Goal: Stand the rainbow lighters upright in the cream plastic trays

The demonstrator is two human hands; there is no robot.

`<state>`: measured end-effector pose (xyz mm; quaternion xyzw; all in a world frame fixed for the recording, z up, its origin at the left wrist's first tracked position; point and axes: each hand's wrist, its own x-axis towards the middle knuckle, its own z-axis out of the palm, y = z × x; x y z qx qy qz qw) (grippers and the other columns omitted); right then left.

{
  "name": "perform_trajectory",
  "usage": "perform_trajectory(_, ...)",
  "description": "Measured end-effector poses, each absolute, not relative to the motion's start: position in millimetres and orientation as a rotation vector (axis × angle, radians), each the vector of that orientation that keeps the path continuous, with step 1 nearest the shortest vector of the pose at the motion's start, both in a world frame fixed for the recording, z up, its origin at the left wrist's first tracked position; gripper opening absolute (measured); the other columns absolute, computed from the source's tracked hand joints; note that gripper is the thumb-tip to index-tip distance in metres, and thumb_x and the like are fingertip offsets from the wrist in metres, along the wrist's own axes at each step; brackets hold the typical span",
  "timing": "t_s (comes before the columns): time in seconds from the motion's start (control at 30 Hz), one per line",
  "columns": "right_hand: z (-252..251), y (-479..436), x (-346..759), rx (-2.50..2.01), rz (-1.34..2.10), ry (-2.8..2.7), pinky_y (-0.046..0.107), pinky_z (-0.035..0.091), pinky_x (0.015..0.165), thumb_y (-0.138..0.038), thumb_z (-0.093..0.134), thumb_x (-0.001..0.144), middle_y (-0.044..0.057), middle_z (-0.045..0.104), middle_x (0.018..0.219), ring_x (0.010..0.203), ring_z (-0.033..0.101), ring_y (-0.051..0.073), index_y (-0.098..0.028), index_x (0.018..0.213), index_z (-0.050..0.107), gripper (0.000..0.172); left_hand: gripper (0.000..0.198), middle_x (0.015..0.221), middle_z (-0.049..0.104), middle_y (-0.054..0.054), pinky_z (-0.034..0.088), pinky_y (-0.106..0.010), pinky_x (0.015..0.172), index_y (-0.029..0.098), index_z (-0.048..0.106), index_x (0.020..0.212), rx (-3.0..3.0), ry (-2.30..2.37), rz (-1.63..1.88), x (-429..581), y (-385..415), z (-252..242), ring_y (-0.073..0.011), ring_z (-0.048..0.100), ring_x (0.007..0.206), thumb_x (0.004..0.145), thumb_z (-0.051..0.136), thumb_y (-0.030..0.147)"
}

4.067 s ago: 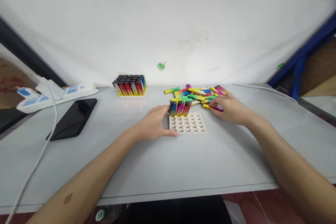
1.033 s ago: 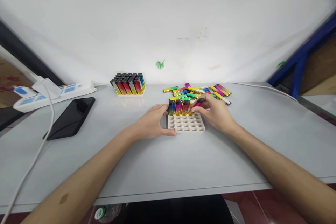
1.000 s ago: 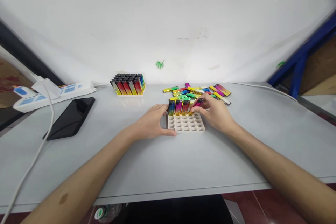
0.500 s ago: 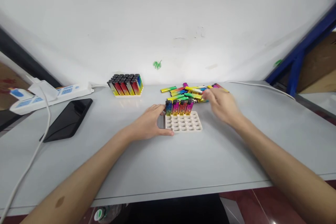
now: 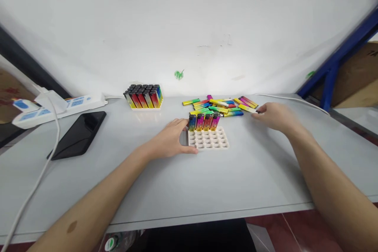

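A white tray with rows of empty sockets lies on the grey table. Several colourful lighters stand upright in its back row. My left hand grips the tray's left edge, thumb at the front corner and fingers curled round the back. Behind the tray lies a pile of loose lighters. My right hand is at the pile's right end. Its fingertips are closed on the end of a yellow and silver lighter that lies flat on the table.
A second tray packed full of lighters stands at the back left. A black phone, a white power strip and its cable lie at the left. A white cable and a blue frame are at the right.
My right hand stood another lighter in the tray's back row, then swung right to the far end of the loose pile. My left hand stayed on the tray.
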<state>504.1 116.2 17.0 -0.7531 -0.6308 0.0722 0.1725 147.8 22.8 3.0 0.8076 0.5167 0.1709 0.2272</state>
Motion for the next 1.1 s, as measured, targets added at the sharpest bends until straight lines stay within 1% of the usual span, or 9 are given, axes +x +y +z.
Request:
perform_trajectory(0.1,27,111,501,-1.913,0.371,-1.576,0.041,0.052,0.071,-0.046,0.075,0.079,0.009,0.072,0.084,0.078,0.068,0.027,-0.023,0.080,0.065,0.025,0.061,0.119,0.062,-0.010,0.048,-0.043,0.096,0.022,0.052,0.104,2.229,1.412,0.472,147,23,2,-0.0332,0.058,0.113,0.070,0.079,0.065)
perform_trajectory(0.23,28,107,487,-1.232,0.926,-1.189,0.035,0.057,0.069,-0.035,0.070,0.085,0.003,0.071,0.083,0.072,0.067,0.019,-0.024,0.085,0.053,0.020,0.062,0.118,0.062,-0.010,0.047,-0.043,0.097,0.022,0.052,0.105,2.234,1.399,0.464,146,25,0,-0.0328,0.058,0.113,0.070,0.080,0.066)
perform_trajectory(0.33,23,103,472,-1.097,1.131,-1.085,0.022,0.039,0.041,-0.036,0.069,0.089,-0.005,0.052,0.066,0.045,0.043,0.009,-0.026,0.092,0.057,0.016,0.063,0.118,0.061,-0.010,0.047,-0.044,0.097,0.022,0.051,0.106,2.239,1.398,0.470,146,27,-1,-0.0331,0.058,0.112,0.070,0.080,0.066)
perform_trajectory(0.43,19,98,458,-1.083,1.303,-1.112,0.021,0.023,0.035,-0.047,0.055,0.097,-0.005,0.040,0.064,0.043,0.025,0.007,-0.021,0.092,0.065,0.028,0.064,0.120,0.061,-0.011,0.047,-0.044,0.097,0.022,0.051,0.105,2.233,1.399,0.463,147,27,-1,-0.0334,0.057,0.113,0.070,0.079,0.067)
perform_trajectory(0.5,17,94,451,-1.100,1.370,-1.110,0.022,0.027,0.036,-0.047,0.051,0.098,-0.003,0.041,0.066,0.046,0.031,0.008,-0.019,0.089,0.065,0.033,0.062,0.119,0.060,-0.011,0.047,-0.044,0.097,0.022,0.050,0.104,2.231,1.397,0.462,147,26,0,-0.0331,0.057,0.112,0.071,0.079,0.066)
perform_trajectory(0.63,15,86,442,-1.069,1.467,-1.159,0.020,0.032,0.041,-0.043,0.073,0.088,-0.004,0.052,0.076,0.052,0.043,0.008,-0.024,0.089,0.054,0.027,0.060,0.117,0.061,-0.010,0.047,-0.044,0.096,0.022,0.051,0.102,2.224,1.409,0.466,148,24,2,-0.0325,0.058,0.111,0.071,0.080,0.064)
perform_trajectory(0.73,13,82,438,-0.996,1.548,-1.221,0.017,0.021,0.041,-0.048,0.078,0.085,-0.009,0.041,0.063,0.044,0.027,0.006,-0.026,0.088,0.047,0.038,0.060,0.116,0.061,-0.010,0.048,-0.044,0.095,0.022,0.051,0.102,2.229,1.414,0.464,149,25,2,-0.0322,0.058,0.110,0.070,0.080,0.064)
perform_trajectory(0.87,10,82,432,-1.013,1.583,-1.212,0.021,0.013,0.038,-0.067,0.051,0.096,-0.011,0.022,0.052,0.042,0.009,0.007,-0.023,0.082,0.053,0.045,0.061,0.118,0.061,-0.010,0.048,-0.044,0.095,0.022,0.051,0.105,2.239,1.411,0.465,148,25,1,-0.0324,0.058,0.111,0.070,0.080,0.064)
perform_trajectory(1.1,15,76,425,-1.041,1.555,-1.166,0.022,0.011,0.038,-0.046,0.034,0.103,-0.010,0.019,0.046,0.043,0.004,0.010,-0.025,0.080,0.050,0.035,0.060,0.116,0.061,-0.010,0.048,-0.043,0.096,0.022,0.051,0.104,2.230,1.409,0.458,148,24,2,-0.0319,0.058,0.110,0.071,0.079,0.064)
